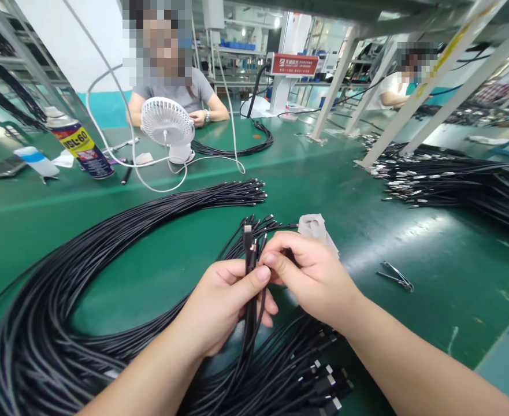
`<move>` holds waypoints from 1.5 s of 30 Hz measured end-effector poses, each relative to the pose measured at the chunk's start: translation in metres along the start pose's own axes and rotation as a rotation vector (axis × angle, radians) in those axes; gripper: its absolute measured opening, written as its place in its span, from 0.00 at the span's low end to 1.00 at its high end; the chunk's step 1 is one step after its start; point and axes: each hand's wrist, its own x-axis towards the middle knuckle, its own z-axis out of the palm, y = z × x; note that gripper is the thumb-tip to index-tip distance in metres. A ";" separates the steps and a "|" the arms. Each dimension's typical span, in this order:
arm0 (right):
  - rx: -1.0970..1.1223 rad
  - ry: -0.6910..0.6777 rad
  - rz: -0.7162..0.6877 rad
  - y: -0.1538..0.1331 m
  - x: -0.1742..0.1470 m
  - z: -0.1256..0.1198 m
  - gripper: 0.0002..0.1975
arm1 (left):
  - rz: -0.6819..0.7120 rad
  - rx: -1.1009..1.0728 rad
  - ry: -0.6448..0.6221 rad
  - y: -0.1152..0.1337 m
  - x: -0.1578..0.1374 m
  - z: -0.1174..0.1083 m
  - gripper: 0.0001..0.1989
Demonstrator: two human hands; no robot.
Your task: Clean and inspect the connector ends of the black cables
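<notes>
USB cables (251,306), slim, smooth, black, metal-tipped | upright in my left hand (226,294), thumb across | my right hand (315,271), knuckles bent, pinches one strand (262,309) beside them

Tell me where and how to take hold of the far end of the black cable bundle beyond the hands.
Probably best just short of the plugs, where the bundle runs close together; the tips end unevenly. Come from above, closing across the cables: they lie along the table, with bare surface on both the near and far sides.
</notes>
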 end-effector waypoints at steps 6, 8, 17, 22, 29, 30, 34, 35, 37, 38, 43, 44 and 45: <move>-0.122 0.085 -0.036 -0.001 0.001 0.001 0.08 | 0.043 -0.028 -0.030 0.002 0.002 0.000 0.13; -0.228 0.165 -0.082 0.000 0.002 -0.001 0.07 | 0.053 -0.046 -0.040 0.001 0.001 -0.001 0.12; -0.556 0.097 -0.301 -0.010 -0.014 -0.008 0.07 | 0.075 -0.148 -0.103 0.001 -0.001 -0.003 0.10; -0.478 0.018 -0.283 -0.015 -0.018 -0.009 0.06 | 0.028 -0.116 -0.136 0.001 -0.001 -0.003 0.11; -0.283 0.026 -0.175 -0.015 -0.004 -0.008 0.10 | -0.005 -0.018 -0.093 0.000 -0.001 -0.002 0.11; -0.319 0.090 -0.180 -0.016 -0.003 -0.009 0.10 | -0.008 -0.025 -0.079 0.000 -0.001 -0.001 0.11; -0.457 0.308 -0.137 -0.014 -0.001 -0.014 0.08 | -0.008 -0.066 -0.045 0.001 -0.001 0.000 0.12; -0.464 0.327 -0.114 -0.012 -0.001 -0.015 0.08 | -0.007 -0.072 -0.047 0.001 -0.001 0.001 0.12; -0.459 0.351 -0.086 -0.009 -0.001 -0.017 0.06 | -0.008 -0.081 -0.058 0.001 -0.001 0.000 0.11; -0.455 0.361 -0.080 -0.007 0.000 -0.018 0.05 | -0.009 -0.083 -0.063 0.002 -0.002 0.000 0.12; -0.492 0.385 -0.061 -0.004 0.002 -0.020 0.04 | -0.041 -0.119 -0.070 0.003 -0.004 0.000 0.12; -0.513 0.365 -0.045 -0.004 0.003 -0.020 0.05 | -0.048 -0.128 -0.067 0.003 -0.004 -0.001 0.12; -0.534 0.339 -0.025 -0.004 0.003 -0.021 0.07 | -0.050 -0.133 -0.061 0.003 -0.003 -0.001 0.12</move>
